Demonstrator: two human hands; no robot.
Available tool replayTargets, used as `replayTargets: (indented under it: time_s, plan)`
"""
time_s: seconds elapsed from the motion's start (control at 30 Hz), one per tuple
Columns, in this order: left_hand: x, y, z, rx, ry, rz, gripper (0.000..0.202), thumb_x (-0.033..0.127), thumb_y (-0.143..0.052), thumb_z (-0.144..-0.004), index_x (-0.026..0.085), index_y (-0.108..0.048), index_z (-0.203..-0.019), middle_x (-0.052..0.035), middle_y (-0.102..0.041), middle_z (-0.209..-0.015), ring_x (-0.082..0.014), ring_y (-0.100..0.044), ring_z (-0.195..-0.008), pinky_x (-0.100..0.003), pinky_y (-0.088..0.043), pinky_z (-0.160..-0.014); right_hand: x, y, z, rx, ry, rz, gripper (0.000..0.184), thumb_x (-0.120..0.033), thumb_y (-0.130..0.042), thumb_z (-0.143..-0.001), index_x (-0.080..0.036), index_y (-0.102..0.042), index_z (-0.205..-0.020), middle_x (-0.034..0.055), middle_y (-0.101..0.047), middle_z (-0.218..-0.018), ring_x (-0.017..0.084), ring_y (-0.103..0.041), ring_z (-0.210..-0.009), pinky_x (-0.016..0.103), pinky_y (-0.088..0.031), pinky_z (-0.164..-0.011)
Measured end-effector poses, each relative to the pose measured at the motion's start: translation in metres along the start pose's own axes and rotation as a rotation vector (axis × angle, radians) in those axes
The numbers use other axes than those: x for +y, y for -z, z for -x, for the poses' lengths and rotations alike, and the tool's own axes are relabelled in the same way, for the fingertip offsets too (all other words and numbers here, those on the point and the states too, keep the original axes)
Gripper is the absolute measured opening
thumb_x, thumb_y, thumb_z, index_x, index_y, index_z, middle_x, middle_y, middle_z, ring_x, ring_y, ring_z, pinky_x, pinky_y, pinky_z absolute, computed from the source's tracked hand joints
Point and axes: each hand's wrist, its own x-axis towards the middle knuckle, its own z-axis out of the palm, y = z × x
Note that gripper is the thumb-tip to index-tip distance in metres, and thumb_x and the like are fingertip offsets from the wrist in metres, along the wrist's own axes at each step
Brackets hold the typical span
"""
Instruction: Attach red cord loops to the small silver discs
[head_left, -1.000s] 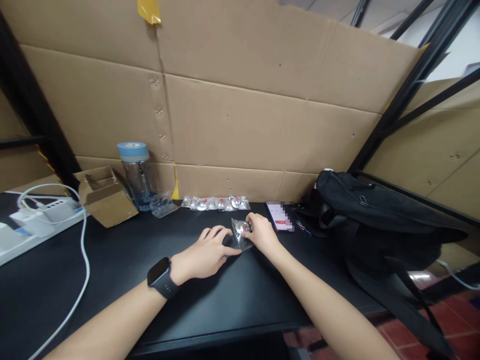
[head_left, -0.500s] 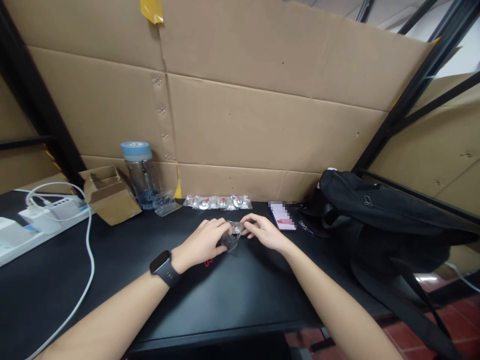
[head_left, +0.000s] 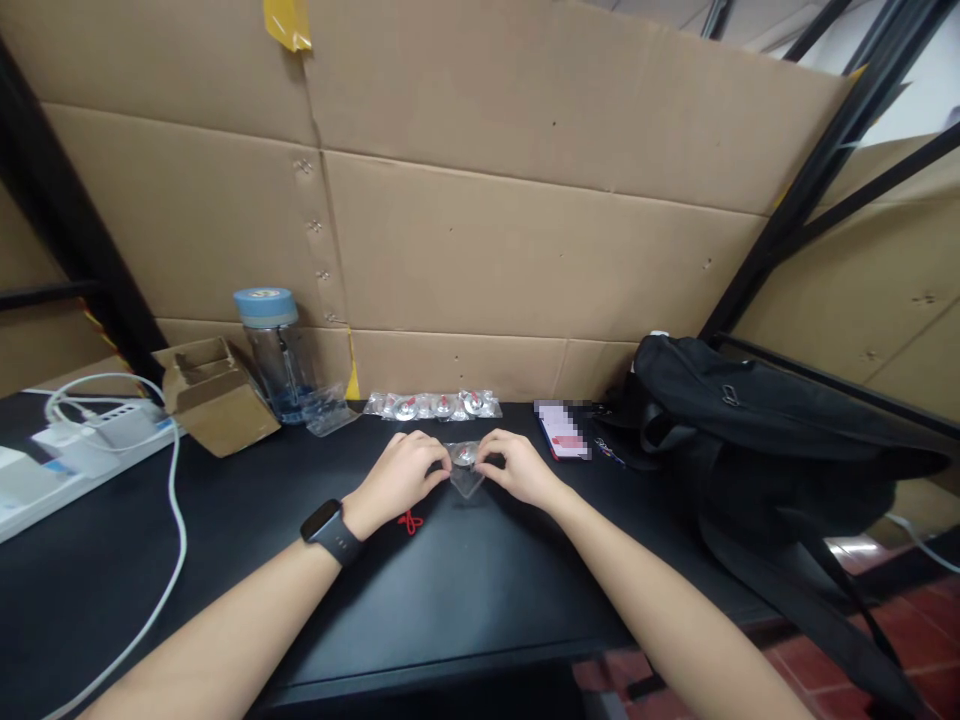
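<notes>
A small clear plastic bag [head_left: 468,484] hangs between my hands, with a round silvery metal piece bearing a red mark [head_left: 464,455] inside it. My left hand [head_left: 405,472], a dark watch on its wrist, pinches the bag's left edge. On the other side, my right hand [head_left: 517,468] pinches the right edge between thumb and fingers. A red cord [head_left: 410,522] lies on the black table [head_left: 457,590] just below my left hand. Behind the hands, along the cardboard wall, lies a row of similar bagged silvery pieces [head_left: 442,405].
Left of the row are a clear plastic piece [head_left: 330,412], a bottle with a blue lid [head_left: 274,350], an open cardboard box [head_left: 225,400] and a power strip [head_left: 105,460] with a white cable. A phone [head_left: 561,432] and a black bag [head_left: 765,430] are at right.
The small bag has gone from crumpled and tilted to spread flat between both hands. My left hand has shifted slightly left, and its fingers now hold the bag's edge. The camera view has shifted slightly.
</notes>
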Motion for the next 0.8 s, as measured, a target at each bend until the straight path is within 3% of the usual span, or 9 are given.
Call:
replayTargets:
  time_s: [0.23, 0.37, 0.57, 0.8]
  plan:
    - [-0.006, 0.003, -0.003, 0.061, 0.15, 0.141, 0.017, 0.035, -0.059, -0.089, 0.024, -0.071, -0.088, -0.0026, -0.074, -0.097, -0.0236, -0.062, -0.099, -0.036, -0.044, -0.092, 0.007, 0.007, -0.002, 0.001, -0.209, -0.11, 0.008, -0.025, -0.067, -0.087, -0.017, -0.07, -0.086, 0.0013, -0.067, -0.084, 0.013, -0.058, -0.071, 0.025, -0.045, -0.07]
    - [-0.008, -0.005, -0.006, 0.037, 0.239, 0.288, 0.025, 0.04, -0.055, -0.09, 0.023, -0.073, -0.086, -0.0034, -0.075, -0.104, -0.0234, -0.065, -0.101, -0.033, -0.048, -0.086, 0.011, 0.0, -0.003, -0.033, -0.248, -0.112, 0.016, -0.028, -0.062, -0.091, -0.017, -0.072, -0.085, 0.0032, -0.068, -0.09, 0.014, -0.06, -0.077, 0.026, -0.047, -0.075]
    - [-0.007, -0.015, -0.01, 0.001, 0.299, 0.311, 0.028, 0.041, -0.052, -0.091, 0.023, -0.072, -0.082, -0.002, -0.075, -0.109, -0.0243, -0.066, -0.105, -0.033, -0.046, -0.086, 0.006, -0.004, -0.004, -0.011, -0.295, -0.003, 0.017, -0.021, -0.06, -0.087, -0.018, -0.071, -0.074, 0.0049, -0.069, -0.09, 0.017, -0.063, -0.08, 0.028, -0.047, -0.078]
    - [0.006, -0.016, -0.011, 0.025, 0.34, 0.171, 0.032, 0.039, -0.046, -0.095, 0.021, -0.063, -0.076, 0.0, -0.073, -0.079, -0.0214, -0.067, -0.082, -0.037, -0.035, -0.086, 0.006, -0.01, -0.002, 0.006, -0.292, 0.103, 0.027, -0.022, -0.053, -0.091, -0.019, -0.063, -0.067, 0.006, -0.067, -0.085, 0.019, -0.063, -0.085, 0.03, -0.046, -0.08]
